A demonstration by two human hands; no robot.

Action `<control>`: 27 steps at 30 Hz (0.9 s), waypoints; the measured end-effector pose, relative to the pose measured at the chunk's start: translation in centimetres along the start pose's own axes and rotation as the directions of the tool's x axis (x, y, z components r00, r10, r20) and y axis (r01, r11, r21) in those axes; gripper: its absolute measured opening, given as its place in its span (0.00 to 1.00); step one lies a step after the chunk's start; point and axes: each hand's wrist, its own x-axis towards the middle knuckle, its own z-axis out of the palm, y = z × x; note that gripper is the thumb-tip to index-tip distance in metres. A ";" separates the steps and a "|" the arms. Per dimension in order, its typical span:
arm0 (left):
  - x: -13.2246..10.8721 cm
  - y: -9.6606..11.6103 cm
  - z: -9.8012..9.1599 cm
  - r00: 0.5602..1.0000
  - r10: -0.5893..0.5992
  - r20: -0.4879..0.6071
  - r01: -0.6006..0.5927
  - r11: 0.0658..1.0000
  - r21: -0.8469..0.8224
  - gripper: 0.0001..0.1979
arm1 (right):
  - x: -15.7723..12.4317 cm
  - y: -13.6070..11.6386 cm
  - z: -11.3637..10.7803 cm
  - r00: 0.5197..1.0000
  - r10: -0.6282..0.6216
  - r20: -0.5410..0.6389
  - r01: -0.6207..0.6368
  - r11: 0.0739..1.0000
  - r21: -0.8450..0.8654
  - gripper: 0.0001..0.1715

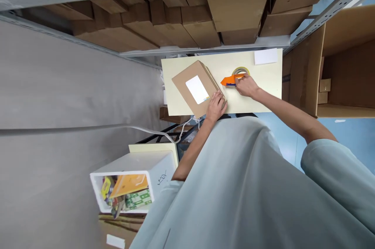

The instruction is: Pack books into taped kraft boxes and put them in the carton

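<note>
A flat cardboard box (183,81) with a white label (197,89) lies at an angle on the cream tabletop (172,102). My left hand (216,105) grips the box's near right corner, its fingers bent over the edge. Just right of the box, my right hand (246,85) is closed around an orange tape dispenser (227,80). A roll of tape (240,70) with a yellow rim shows at the dispenser's far side. The dispenser's front end points left toward the box's side; whether tape touches the box I cannot tell.
A white paper stack (265,56) lies at the tabletop's back right. Beyond it, a metal shelf (175,51) holds several cardboard boxes. On the right stands a large open carton (307,69). A white foam box (158,167) with packets sits lower left, near a grey cable (140,127).
</note>
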 end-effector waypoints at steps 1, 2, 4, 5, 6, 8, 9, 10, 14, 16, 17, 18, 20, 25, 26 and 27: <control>0.1 0.1 0.0 1.000 0.000 -0.005 0.000 1.000 -0.002 0.09 | 0.5 -1.1 -0.2 1.000 0.002 0.003 -0.002 1.000 0.030 0.25; 0.1 0.2 -0.1 1.000 0.000 -0.009 0.000 1.000 -0.002 0.09 | 0.8 -2.2 -0.2 1.000 0.010 0.006 -0.010 0.998 0.066 0.25; 0.3 0.4 -0.1 1.000 -0.005 -0.013 0.005 1.000 -0.002 0.08 | 1.1 -4.3 -0.2 0.998 0.064 0.021 -0.067 0.986 0.153 0.24; 0.4 0.4 -0.2 1.000 -0.011 -0.012 0.011 1.000 -0.002 0.08 | 1.1 -5.1 -0.2 0.994 0.101 0.037 -0.107 0.975 0.197 0.23; 0.5 0.5 -0.3 1.000 -0.017 -0.009 0.017 1.000 -0.003 0.08 | 1.1 -5.8 -0.1 0.989 0.139 0.055 -0.148 0.960 0.236 0.23; 0.8 0.6 -0.4 1.000 -0.026 -0.002 0.026 1.000 -0.008 0.08 | 0.8 -6.7 -0.1 0.980 0.184 0.073 -0.197 0.939 0.281 0.23; 0.9 0.7 -0.6 1.000 -0.028 0.001 0.028 1.000 -0.011 0.08 | 0.7 -6.9 -0.2 0.977 0.200 0.070 -0.212 0.935 0.284 0.23; 0.9 0.8 -0.8 1.000 -0.030 0.008 0.030 0.999 -0.011 0.08 | 0.5 -7.0 -0.4 0.975 0.216 0.061 -0.224 0.934 0.278 0.23; 0.1 1.5 -1.7 0.998 -0.034 0.043 0.033 0.999 0.027 0.09 | 0.2 -6.2 -2.9 0.959 0.282 0.004 -0.275 0.929 0.250 0.23; -0.6 1.7 -1.9 0.998 -0.020 0.058 0.017 0.998 0.053 0.10 | 0.2 -5.4 -4.9 0.949 0.313 -0.043 -0.296 0.927 0.232 0.23; -0.8 1.7 -1.9 0.999 -0.019 0.040 0.017 0.998 0.066 0.11 | 0.3 -4.8 -5.9 0.943 0.324 -0.074 -0.301 0.928 0.221 0.23; -0.7 1.7 -1.9 1.000 -0.026 0.002 0.026 0.997 0.073 0.11 | 0.4 -4.3 -7.0 0.938 0.327 -0.112 -0.300 0.931 0.207 0.24; 0.7 1.8 -2.2 0.993 -0.058 -0.107 0.065 0.996 0.068 0.14 | 0.9 -3.1 -9.4 0.928 0.321 -0.189 -0.288 0.940 0.184 0.27; 10.3 3.8 -8.3 0.924 -0.062 -0.377 0.102 0.991 0.086 0.30 | 3.5 -0.7 -17.7 0.851 0.333 -0.405 -0.251 0.937 0.243 0.31; 12.7 4.2 -10.3 0.910 -0.048 -0.411 0.094 0.991 0.094 0.33 | 4.2 -0.5 -19.6 0.830 0.341 -0.441 -0.247 0.934 0.257 0.31; 15.0 4.7 -12.4 0.898 -0.037 -0.439 0.089 0.991 0.097 0.36 | 4.9 -0.2 -21.6 0.811 0.347 -0.471 -0.240 0.932 0.273 0.31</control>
